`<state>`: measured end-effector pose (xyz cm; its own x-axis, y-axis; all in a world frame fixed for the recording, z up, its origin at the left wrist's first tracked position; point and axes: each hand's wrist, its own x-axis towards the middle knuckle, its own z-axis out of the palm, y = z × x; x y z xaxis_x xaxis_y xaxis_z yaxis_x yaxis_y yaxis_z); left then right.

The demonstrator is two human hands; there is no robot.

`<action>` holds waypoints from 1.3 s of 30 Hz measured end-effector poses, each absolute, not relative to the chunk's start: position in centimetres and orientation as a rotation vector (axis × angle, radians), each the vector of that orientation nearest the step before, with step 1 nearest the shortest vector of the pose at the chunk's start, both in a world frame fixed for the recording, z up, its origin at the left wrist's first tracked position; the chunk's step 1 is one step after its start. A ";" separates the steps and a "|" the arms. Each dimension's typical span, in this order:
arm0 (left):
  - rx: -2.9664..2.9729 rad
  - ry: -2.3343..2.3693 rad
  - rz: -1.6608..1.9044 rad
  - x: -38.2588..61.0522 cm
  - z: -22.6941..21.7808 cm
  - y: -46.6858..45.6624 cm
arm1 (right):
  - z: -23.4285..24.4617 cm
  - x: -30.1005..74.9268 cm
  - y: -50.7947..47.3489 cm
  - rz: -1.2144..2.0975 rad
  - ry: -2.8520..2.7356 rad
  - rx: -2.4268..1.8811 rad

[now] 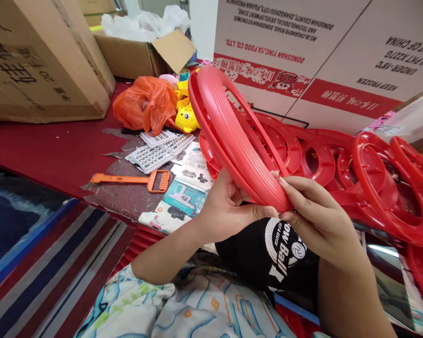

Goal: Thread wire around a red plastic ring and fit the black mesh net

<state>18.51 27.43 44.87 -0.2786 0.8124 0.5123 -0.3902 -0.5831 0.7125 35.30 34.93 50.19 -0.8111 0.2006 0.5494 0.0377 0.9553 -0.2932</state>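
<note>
My left hand [229, 204] is closed round the lower end of a red plastic ring frame [229, 136], which stands tilted up in front of me. At the same end my right hand [313, 216] pinches the frame's rim between thumb and fingers. Anything small between those fingertips is hidden. Below both hands lies black fabric [243, 249] with white printed lettering and a ball picture. Whether this fabric is joined to the frame, I cannot tell.
Several more red ring frames [370, 173] are heaped at the right before a large printed carton [303, 56]. On the left are an orange plastic handle [127, 179], cards of small round pieces [151, 157], an orange bag [144, 103], yellow toys [186, 118] and a cardboard box [38, 61].
</note>
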 end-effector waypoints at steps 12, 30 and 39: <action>1.124 0.611 1.943 19.6 44.5 27.8 | 52.9 34.5 35.0 0.550 -2.369 -0.430; 1.666 1.021 1.770 20.3 43.7 28.3 | 55.7 29.3 32.7 1.271 -2.024 -0.470; 1.992 1.253 1.624 20.4 45.4 27.6 | 55.6 29.8 31.5 1.271 -2.037 -0.547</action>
